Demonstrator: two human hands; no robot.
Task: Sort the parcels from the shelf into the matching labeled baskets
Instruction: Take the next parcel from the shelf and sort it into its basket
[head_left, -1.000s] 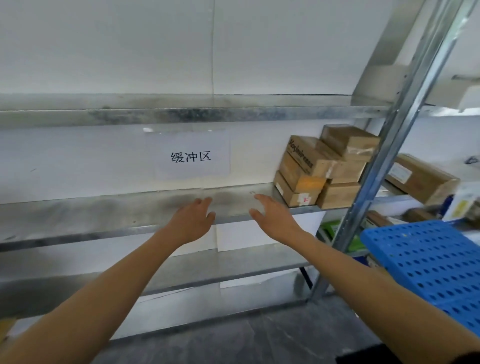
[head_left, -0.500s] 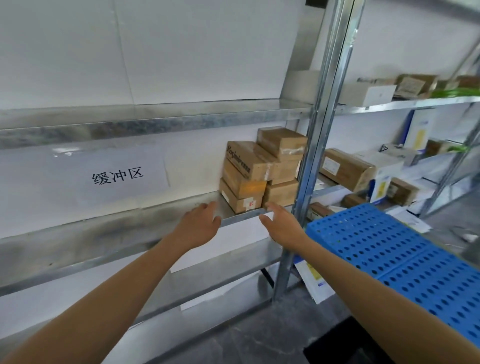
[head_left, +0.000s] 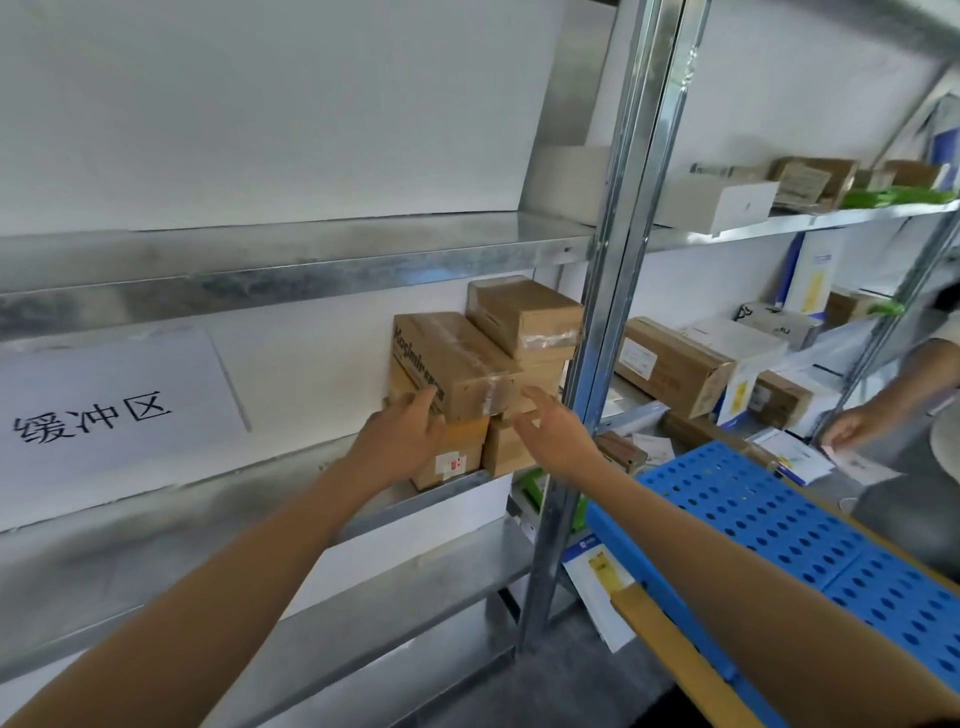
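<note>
The printed box (head_left: 457, 358) sits tilted on a stack of brown parcels at the right end of the middle shelf (head_left: 208, 499), just beside the post (head_left: 613, 260). Both arms stretch forward toward it. The left hand (head_left: 402, 441) is released, its straight fingers at the box's lower left face. The right hand (head_left: 553, 436) is also released, fingers spread just beside the box's near right corner; contact cannot be told. A blue basket (head_left: 753, 519) lies beyond the right forearm.

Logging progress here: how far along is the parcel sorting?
Done: nothing visibly; the parcel stack sits on the shelf. In hand: left hand and right hand, both open, reach either side of the printed box, no grip yet. Left: lifting it, then all the sorting.
</note>
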